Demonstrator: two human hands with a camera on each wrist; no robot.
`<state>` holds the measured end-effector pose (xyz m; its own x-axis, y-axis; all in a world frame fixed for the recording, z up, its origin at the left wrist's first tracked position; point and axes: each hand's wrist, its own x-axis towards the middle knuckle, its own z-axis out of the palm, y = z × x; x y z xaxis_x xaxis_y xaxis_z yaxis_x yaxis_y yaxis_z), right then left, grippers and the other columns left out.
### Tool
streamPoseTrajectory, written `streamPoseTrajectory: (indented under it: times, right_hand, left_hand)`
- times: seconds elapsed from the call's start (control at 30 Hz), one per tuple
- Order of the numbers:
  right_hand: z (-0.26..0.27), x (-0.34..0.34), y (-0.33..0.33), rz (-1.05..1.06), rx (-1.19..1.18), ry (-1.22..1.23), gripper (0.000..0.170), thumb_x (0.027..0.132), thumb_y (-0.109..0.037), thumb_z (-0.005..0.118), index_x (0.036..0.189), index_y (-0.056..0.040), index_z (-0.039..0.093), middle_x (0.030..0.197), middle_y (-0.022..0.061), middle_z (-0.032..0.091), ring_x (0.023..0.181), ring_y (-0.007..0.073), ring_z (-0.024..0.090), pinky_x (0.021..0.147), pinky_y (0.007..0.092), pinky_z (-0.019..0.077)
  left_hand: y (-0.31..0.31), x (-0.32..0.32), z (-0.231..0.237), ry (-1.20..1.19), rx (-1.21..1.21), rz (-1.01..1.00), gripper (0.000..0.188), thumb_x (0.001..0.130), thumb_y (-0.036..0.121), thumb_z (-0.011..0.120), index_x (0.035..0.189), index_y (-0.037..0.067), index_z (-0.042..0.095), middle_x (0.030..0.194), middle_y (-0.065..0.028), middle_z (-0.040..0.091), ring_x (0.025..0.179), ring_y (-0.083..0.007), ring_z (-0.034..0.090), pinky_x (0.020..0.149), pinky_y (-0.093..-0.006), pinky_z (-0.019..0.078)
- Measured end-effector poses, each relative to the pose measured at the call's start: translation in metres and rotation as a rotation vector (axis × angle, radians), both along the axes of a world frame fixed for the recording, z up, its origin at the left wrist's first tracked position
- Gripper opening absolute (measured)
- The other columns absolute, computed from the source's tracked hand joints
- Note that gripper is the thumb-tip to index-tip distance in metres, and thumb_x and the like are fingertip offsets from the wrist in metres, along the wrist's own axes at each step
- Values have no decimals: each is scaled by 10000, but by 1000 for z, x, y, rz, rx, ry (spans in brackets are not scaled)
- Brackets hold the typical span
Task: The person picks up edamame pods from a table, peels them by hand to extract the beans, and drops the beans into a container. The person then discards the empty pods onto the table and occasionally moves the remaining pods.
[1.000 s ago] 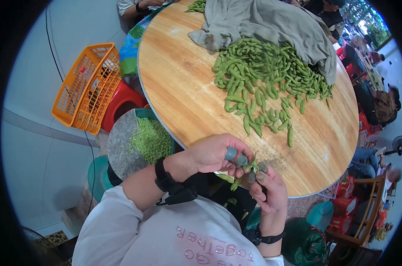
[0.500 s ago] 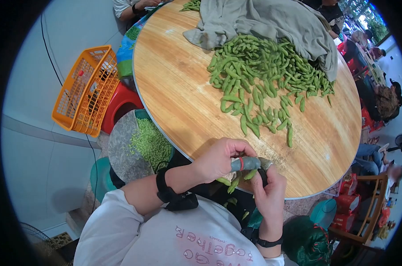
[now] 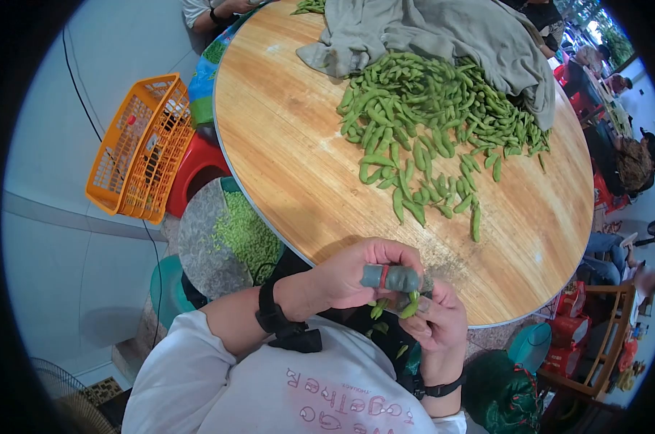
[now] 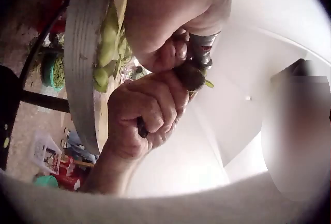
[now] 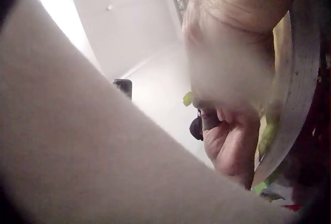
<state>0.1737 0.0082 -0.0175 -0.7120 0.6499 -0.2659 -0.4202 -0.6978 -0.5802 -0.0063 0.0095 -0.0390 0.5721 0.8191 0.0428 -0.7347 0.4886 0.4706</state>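
Note:
My left hand [image 3: 342, 278] holds green edamame pods at the table's near edge, its thumb wearing a grey cover with a red band. One edamame pod [image 3: 412, 305] sits between the two hands, pinched by the fingertips of both. Another pod [image 3: 378, 309] pokes out below the left fingers. My right hand [image 3: 443, 322] has curled fingers and a dark cover on a fingertip. In the left wrist view, a green pod tip [image 4: 209, 84] shows beside the covered digits. A pile of edamame pods [image 3: 407, 101] lies on the round wooden table [image 3: 284, 145].
A grey cloth [image 3: 429, 32] covers the back of the pile. Left of the table, shelled green beans [image 3: 244, 231] fill a tub beside a grey round surface [image 3: 208, 246]. An orange crate [image 3: 136, 148] rests by a red stool [image 3: 197, 170]. Other people sit at the far right.
Both hands have come slightly nearer my body. The left thumb has shifted over the pods, and the pod between the hands now hangs lower and more upright.

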Motion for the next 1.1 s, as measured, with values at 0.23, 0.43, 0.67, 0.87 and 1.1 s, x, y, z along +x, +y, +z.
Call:
streamPoseTrajectory:
  times: [0.23,0.43,0.67,0.87,1.1]
  right_hand:
    - [-4,-20,6,-291,1047,-780,97,844,-85,554,840,11,537,570,0,481,405,44,335,398,186,257]
    - [5,-36,30,-175,797,-992,191,863,-168,553,797,12,542,530,44,499,441,135,469,444,272,377]
    - [3,-72,44,-126,1459,-1720,218,797,-216,607,815,-31,495,638,171,590,582,350,593,499,428,459]
    - [-5,-42,34,-231,1100,-1308,183,767,-136,642,832,7,550,607,91,581,545,185,576,495,324,439]
    - [16,-12,3,-161,420,-763,102,847,-88,577,894,3,572,627,-14,519,533,12,421,470,163,320]
  left_hand:
    - [-1,-9,9,597,155,241,159,780,-31,609,931,-10,564,855,-10,566,763,-67,534,687,-219,444]
    - [-7,-30,9,843,256,438,179,824,-32,548,997,-6,585,850,-4,592,762,-65,542,681,-206,448]
    - [-16,-37,20,1156,402,299,293,788,-88,463,1035,9,586,751,-9,558,695,-77,520,631,-226,454]
    - [-18,-24,-2,1073,490,601,380,731,-72,557,1079,77,589,824,-49,563,740,-123,561,636,-261,473]
    - [-16,-11,20,1334,845,472,257,770,7,603,1024,19,568,841,-84,580,761,-187,588,645,-284,473]
